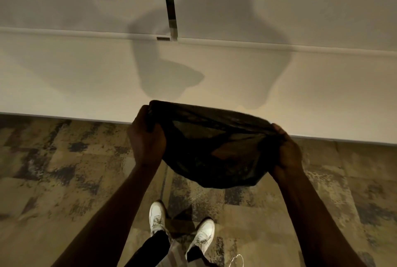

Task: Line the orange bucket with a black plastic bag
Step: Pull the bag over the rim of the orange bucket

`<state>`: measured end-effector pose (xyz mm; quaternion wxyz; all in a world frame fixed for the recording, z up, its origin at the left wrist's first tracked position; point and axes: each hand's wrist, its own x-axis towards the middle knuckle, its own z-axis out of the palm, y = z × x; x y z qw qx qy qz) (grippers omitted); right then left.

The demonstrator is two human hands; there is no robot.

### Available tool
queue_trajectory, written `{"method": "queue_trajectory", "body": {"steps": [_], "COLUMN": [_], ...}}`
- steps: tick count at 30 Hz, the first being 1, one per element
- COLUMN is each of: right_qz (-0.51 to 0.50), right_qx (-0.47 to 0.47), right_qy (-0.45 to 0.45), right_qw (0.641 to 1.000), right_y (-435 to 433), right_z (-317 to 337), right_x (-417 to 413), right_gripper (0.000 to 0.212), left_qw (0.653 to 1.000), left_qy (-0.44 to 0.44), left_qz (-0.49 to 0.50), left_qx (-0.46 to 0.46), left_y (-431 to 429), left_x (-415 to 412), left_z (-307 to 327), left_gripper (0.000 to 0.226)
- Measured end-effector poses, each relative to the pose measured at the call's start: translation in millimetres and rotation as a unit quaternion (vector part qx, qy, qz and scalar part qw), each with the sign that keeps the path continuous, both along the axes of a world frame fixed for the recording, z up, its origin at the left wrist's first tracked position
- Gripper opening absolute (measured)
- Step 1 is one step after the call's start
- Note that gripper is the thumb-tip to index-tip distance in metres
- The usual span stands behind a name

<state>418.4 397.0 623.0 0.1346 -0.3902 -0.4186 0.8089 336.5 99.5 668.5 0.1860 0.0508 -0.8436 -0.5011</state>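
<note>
Both hands, left hand (146,138) and right hand (286,155), have fingers clamped on the black bag's (214,148) stretched-open mouth. No orange bucket shows beneath the bag, so the lining itself seems yet undone.

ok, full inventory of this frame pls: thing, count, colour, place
black plastic bag: 1, black and partly see-through, held in the air at centre, mouth stretched open between both hands
wall: 1, off-white, upper half of view, with a horizontal ledge across it
strip on wall: 1, black at top, paler lower down, running vertically at top centre
carpet: 1, tan with dark mottled patches, lower half
orange bucket: none in view
shoes: 2, white, bottom centre on the carpet
left hand: 1, gripping the bag's left edge
right hand: 1, gripping the bag's right edge
</note>
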Motion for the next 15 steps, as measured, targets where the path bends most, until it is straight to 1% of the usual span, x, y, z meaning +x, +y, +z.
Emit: {"method": "queue_trajectory", "body": {"steps": [1, 2, 3, 4, 5, 6, 7, 8, 9, 10, 11, 12, 13, 14, 15], "right_qz": [-0.004, 0.003, 0.011, 0.031, 0.062, 0.125, 0.214, 0.307, 0.385, 0.435, 0.463, 0.466, 0.456, 0.433, 0.404], "right_qx": [0.004, 0.022, 0.056, 0.126, 0.257, 0.412, 0.542, 0.602, 0.604, 0.583, 0.558, 0.54, 0.524, 0.512, 0.5], "right_qy": [0.045, 0.082, 0.104, 0.108, 0.08, 0.023, -0.056, -0.156, -0.262, -0.347, -0.4, -0.426, -0.441, -0.441, -0.431], "right_qw": [0.999, 0.996, 0.993, 0.986, 0.961, 0.902, 0.811, 0.72, 0.647, 0.591, 0.56, 0.556, 0.568, 0.596, 0.633], "right_y": [-1.4, -4.5, -7.0, -10.8, -11.6, -10.9, -7.7, -6.1, -5.5, -5.9, -5.8, -6.0, -6.2, -6.0, -6.0], "right_z": [3.7, 8.3, 8.4, 9.0, 2.1, -7.7, -21.2, -31.4, -39.1, -45.5, -51.3, -55.3, -59.4, -62.3, -64.3], "right_x": [-1.4, -2.1, -2.3, -0.6, 0.6, 1.6, 4.2, 7.7, 11.5, 18.0, 24.7, 30.8, 32.2, 32.6, 30.6], "right_gripper": [0.028, 0.022, 0.016, 0.013, 0.015, 0.016, 0.019, 0.022, 0.024, 0.026, 0.027, 0.027, 0.026, 0.027, 0.028], "left_qw": [0.998, 0.994, 0.985, 0.968, 0.946, 0.925, 0.904, 0.874, 0.821, 0.758, 0.714, 0.698, 0.704, 0.722, 0.743], "left_qy": [0.05, 0.083, 0.106, 0.113, 0.103, 0.066, -0.009, -0.107, -0.208, -0.289, -0.343, -0.374, -0.391, -0.393, -0.398], "left_qz": [-0.004, -0.015, -0.041, -0.076, -0.11, -0.146, -0.189, -0.232, -0.273, -0.303, -0.313, -0.305, -0.285, -0.26, -0.235], "left_qx": [-0.026, -0.064, -0.129, -0.213, -0.288, -0.346, -0.383, -0.413, -0.457, -0.5, -0.524, -0.528, -0.52, -0.507, -0.484], "left_y": [1.1, 0.5, -0.8, -3.4, -6.8, -11.7, -17.0, -24.0, -29.9, -36.5, -42.6, -48.1, -53.3, -57.8, -59.8], "left_x": [4.5, 8.7, 13.0, 16.8, 19.5, 22.0, 23.6, 23.9, 25.1, 27.6, 31.6, 35.6, 37.8, 36.9, 33.5], "left_z": [-0.9, -3.8, -9.4, -19.4, -31.5, -45.3, -56.7, -71.0, -83.3, -94.9, -101.9, -106.6, -109.6, -112.1, -111.1], "left_gripper": [0.01, 0.011, 0.015, 0.022, 0.032, 0.043, 0.051, 0.054, 0.05, 0.043, 0.038, 0.035, 0.032, 0.03, 0.029]}}
